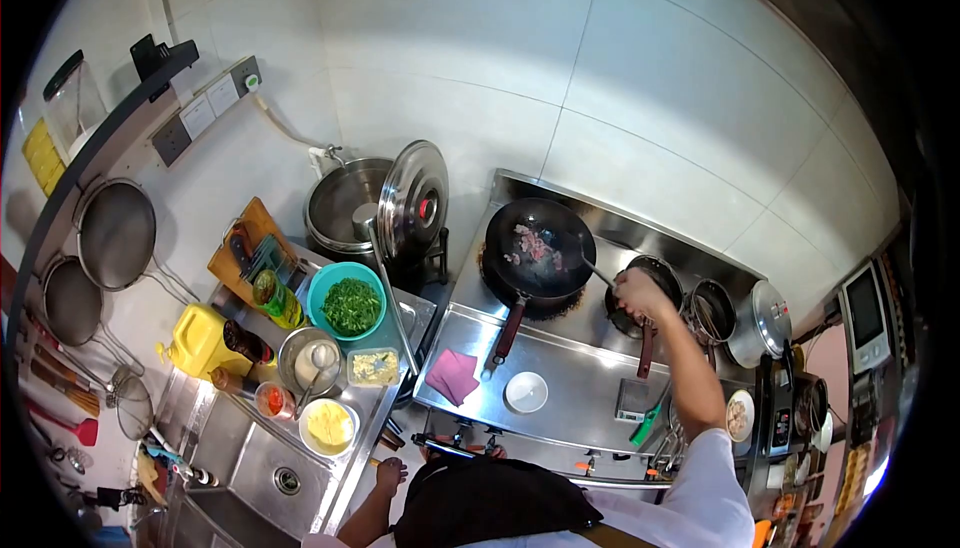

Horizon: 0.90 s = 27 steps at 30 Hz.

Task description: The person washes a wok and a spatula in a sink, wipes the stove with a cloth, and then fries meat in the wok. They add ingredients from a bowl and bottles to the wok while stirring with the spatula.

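Observation:
My right hand [640,295] is closed around the handle of a metal spatula [599,272], which slopes down over the right rim of a black wok [543,278]. The spatula's far end is hard to make out against the dark pan. Pieces of pinkish meat [535,246] lie in the wok, whose brown handle points toward me. Low by my left side, my left hand [390,473] hangs near the counter edge with its fingers loosely apart, holding nothing. A pink cloth [453,377] and a small white bowl [526,392] rest on the steel counter in front of the wok.
Left of the stove stand a teal bowl of chopped greens [351,306], a yellow jug [203,339], bottles and a bowl of yellow food [329,427] beside the sink [270,468]. More pans and a pressure cooker [760,325] line the right. A large pot [345,198] sits behind.

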### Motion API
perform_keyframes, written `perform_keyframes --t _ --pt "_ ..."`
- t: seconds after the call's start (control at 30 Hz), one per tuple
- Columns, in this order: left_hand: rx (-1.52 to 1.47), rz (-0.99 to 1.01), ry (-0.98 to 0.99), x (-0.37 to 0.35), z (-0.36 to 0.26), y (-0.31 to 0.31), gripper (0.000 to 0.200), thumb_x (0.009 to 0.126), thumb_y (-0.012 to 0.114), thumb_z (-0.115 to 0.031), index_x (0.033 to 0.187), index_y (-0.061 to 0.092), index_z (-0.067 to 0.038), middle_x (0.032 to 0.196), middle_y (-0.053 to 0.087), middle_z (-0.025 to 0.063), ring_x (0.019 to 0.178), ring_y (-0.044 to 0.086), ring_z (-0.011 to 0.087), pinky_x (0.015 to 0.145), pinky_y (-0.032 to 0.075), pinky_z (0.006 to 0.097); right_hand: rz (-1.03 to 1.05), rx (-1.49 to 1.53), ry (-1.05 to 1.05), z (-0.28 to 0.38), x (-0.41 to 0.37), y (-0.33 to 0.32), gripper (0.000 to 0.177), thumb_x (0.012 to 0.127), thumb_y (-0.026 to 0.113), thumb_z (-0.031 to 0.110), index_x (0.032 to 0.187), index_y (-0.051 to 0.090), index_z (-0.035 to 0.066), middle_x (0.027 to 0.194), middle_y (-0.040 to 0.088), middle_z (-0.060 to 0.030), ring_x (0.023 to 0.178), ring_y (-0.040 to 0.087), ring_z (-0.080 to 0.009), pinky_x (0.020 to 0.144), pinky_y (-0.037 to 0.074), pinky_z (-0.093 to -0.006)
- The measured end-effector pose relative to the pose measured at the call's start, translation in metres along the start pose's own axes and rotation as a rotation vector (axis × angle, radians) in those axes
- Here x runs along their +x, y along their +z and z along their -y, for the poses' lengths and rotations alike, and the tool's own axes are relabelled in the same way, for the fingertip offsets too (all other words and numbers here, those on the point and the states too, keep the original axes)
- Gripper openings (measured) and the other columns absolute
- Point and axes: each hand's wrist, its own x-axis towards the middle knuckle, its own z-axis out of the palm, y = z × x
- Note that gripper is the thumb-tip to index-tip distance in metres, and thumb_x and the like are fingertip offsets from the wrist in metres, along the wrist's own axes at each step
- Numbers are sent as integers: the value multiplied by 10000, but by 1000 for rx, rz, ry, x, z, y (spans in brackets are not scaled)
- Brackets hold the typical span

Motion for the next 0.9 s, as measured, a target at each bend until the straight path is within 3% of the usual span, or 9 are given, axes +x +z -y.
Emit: perform_keyframes --t 0.1,0.23,0.27,0.33,0.47,0.6,0.67,0.8,0.9 --pt "-44 -16 -82 -2 5 -1 186 896 459 -190 952 568 -50 841 647 110 638 628 197 510 487 313 104 -174 -8 21 2 -41 184 761 520 82 752 617 -74 597 612 -123 442 568 -190 365 437 -321" --pt "177 -21 -94 0 25 -5 186 891 438 -151 867 572 -24 780 646 116 570 618 189 470 496 317 179 -164 33 10 38 -33 179 767 531 91 715 606 -63 587 604 -126 432 550 -175 357 416 -321" --pt "181 -19 -94 -5 26 -10 186 891 438 -151 867 572 -24 780 646 116 570 618 189 470 496 317 168 -65 93 7 45 -20 142 777 582 109 742 636 -18 564 567 -73 409 495 -135 337 362 -280" --pt "852 218 536 -14 31 -22 191 897 419 -126 853 576 -26 770 644 119 542 612 196 447 492 316 133 242 39 1 51 9 144 789 593 94 870 649 -11 558 532 -46 397 459 -113 331 331 -265" --pt "791 187 710 -4 39 -27 184 900 408 -102 847 570 -31 761 635 125 550 617 210 444 494 321 124 264 -86 -4 45 30 317 814 599 84 1118 607 -6 563 487 -15 392 436 -99 328 316 -252" --pt "555 190 507 -2 30 -19 158 899 428 -113 853 561 -42 768 629 124 568 617 215 453 487 317 235 194 35 -4 34 -13 333 824 596 96 1135 591 -26 619 550 -43 411 464 -99 333 331 -245" --pt "11 14 -43 -2 24 -13 134 897 445 -125 864 555 -56 776 625 121 572 609 213 459 478 309 331 91 76 -4 29 -34 254 810 581 73 1035 615 -39 613 558 -73 423 470 -107 339 331 -243" --pt "8 45 3 0 28 -16 128 895 446 -127 873 556 -65 772 622 117 563 599 207 453 470 306 479 430 183 -26 30 -9 301 856 558 74 1147 552 2 659 561 -76 442 454 -105 338 316 -228" --pt "257 79 192 -1 37 -17 117 884 467 -133 885 557 -60 758 620 115 547 591 204 451 472 311 299 636 165 -52 49 95 205 887 514 115 1077 561 54 688 547 -45 467 493 -137 368 390 -284"
